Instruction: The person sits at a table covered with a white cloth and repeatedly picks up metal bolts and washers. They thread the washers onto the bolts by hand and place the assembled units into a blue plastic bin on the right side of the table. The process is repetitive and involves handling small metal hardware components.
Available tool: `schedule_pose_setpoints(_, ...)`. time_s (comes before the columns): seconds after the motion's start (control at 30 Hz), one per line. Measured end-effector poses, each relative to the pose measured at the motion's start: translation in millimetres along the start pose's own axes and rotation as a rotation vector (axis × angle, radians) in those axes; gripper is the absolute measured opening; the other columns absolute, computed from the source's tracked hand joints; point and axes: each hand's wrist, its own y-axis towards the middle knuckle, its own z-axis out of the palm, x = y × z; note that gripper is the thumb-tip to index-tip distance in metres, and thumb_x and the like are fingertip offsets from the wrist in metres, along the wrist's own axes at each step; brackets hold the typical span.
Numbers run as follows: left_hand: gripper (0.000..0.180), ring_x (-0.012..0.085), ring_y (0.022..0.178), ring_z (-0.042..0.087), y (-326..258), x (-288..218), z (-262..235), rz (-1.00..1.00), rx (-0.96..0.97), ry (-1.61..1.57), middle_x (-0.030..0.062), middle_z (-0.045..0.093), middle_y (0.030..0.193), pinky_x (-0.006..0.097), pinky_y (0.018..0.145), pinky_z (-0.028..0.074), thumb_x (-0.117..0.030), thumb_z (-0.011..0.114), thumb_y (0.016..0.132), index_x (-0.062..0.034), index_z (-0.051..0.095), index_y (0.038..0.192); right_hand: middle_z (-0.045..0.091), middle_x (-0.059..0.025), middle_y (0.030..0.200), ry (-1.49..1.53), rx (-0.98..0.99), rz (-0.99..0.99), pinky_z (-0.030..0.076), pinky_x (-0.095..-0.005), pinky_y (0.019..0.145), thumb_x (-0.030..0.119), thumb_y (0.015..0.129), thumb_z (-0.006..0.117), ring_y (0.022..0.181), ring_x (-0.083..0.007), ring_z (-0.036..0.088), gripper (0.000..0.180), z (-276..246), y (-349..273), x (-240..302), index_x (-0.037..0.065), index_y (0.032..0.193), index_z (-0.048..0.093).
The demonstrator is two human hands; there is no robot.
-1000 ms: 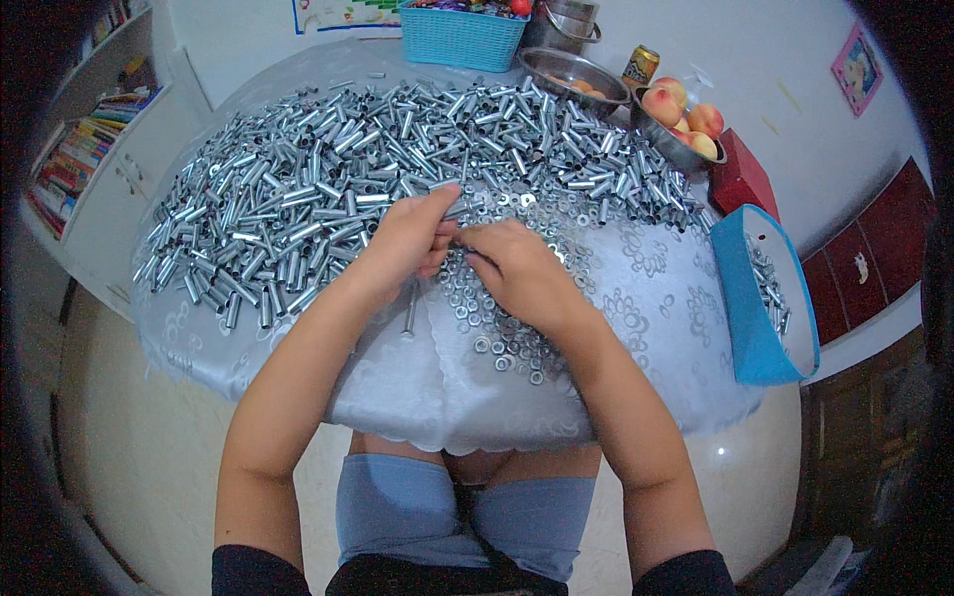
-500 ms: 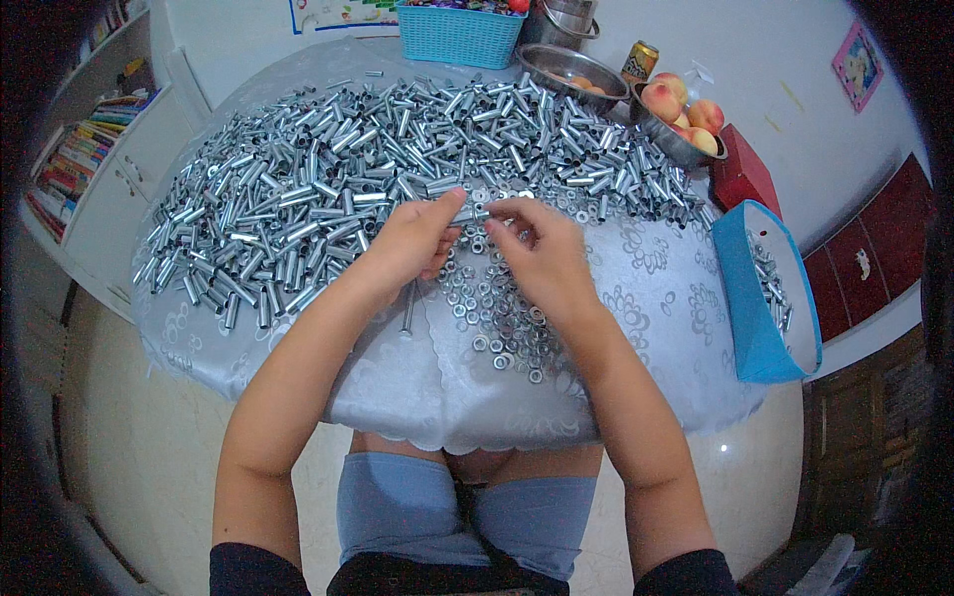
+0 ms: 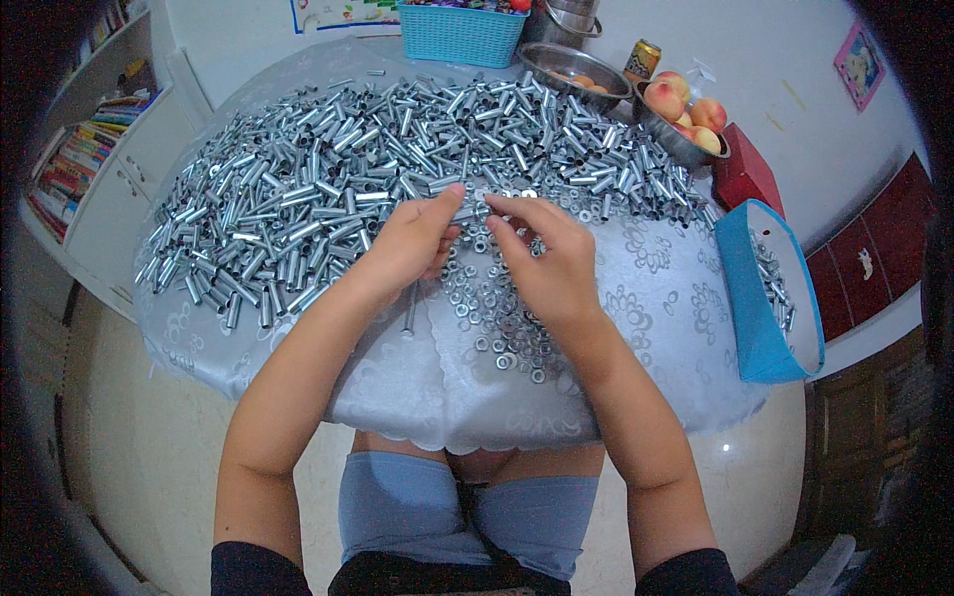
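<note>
Note the change at the right hand (image 3: 550, 260): shifted, over the last second, from close against the left hand (image 3: 412, 240) to the outer end of the held metal piece (image 3: 470, 213), with a slightly wider gap between the two hands. Note almost no change at the left hand (same place, same pinch). Read this, as a judgement, as handling moved out to the tip of the piece, with nothing yet released.

Locate the piece above the middle of the cloth-covered table (image 3: 676, 318), between the hands and well in from the near edge. Register the left hand as narrow, pinching the piece. Register the right hand as curved, with thumb and forefinger narrowly spaced at the tip; cannot tell whether gripping or merely near.

Find a lone bolt (image 3: 409, 316) projecting from under the left hand toward the near edge; cannot tell whether lying on the table or held. Find loose nuts and washers (image 3: 477, 308) between the hands and the near edge. Find the heap of sleeves (image 3: 298, 189) spread from the left edge toward the far edge. At the right edge, find the blue bin (image 3: 743, 308) with metal parts (image 3: 775, 288) inside.
</note>
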Motion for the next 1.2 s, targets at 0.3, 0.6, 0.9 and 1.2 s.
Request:
schedule_pose_setpoints(0.3, 0.044, 0.007, 0.042, 0.032, 0, 0, 2, 0.017, 0.007, -0.023, -0.0043, 0.035, 0.052, 0.023, 0.039, 0.027, -0.047, 0.044, 0.087, -0.0102, 0.042, 0.062, 0.06, -0.0114, 0.08, -0.032, -0.004, -0.006, 0.046, -0.0297, 0.06, 0.001, 0.073, 0.061, 0.066, -0.0223, 0.058, 0.017, -3, 1, 4, 0.002, 0.09, 0.061)
schedule_pose_setpoints(0.6, 0.045, 0.0071, 0.042, 0.029, -4, 0, 5, 0.077, -0.039, 0.016, -0.0048, 0.034, 0.051, 0.024, 0.04, 0.023, -0.048, 0.047, 0.085, -0.0133, 0.04, 0.058, 0.06, -0.0131, 0.082, -0.05, 0.014, -0.095, 0.046, -0.0326, 0.063, 0.001, 0.073, 0.061, 0.071, -0.026, 0.059, 0.016, -5, 2, 6, 0.001, 0.089, 0.06)
schedule_pose_setpoints(0.9, 0.042, 0.0066, 0.042, 0.028, -1, 0, 2, 0.014, -0.03, -0.002, -0.0052, 0.033, 0.05, 0.023, 0.04, 0.022, -0.044, 0.049, 0.085, -0.0132, 0.041, 0.059, 0.059, -0.0123, 0.082, -0.131, 0.113, -0.221, 0.045, -0.0359, 0.068, 0.004, 0.074, 0.06, 0.076, -0.029, 0.057, 0.015, -13, 7, 0, 0.003, 0.089, 0.058)
schedule_pose_setpoints(1.2, 0.042, 0.0063, 0.042, 0.026, -4, -1, 4, 0.004, 0.012, 0.009, -0.0061, 0.029, 0.05, 0.023, 0.039, 0.02, -0.043, 0.048, 0.087, -0.014, 0.039, 0.058, 0.059, -0.0115, 0.083, -0.111, 0.21, -0.226, 0.046, -0.0343, 0.067, 0.008, 0.075, 0.062, 0.077, -0.028, 0.057, 0.015, -22, 7, -2, 0.003, 0.088, 0.058)
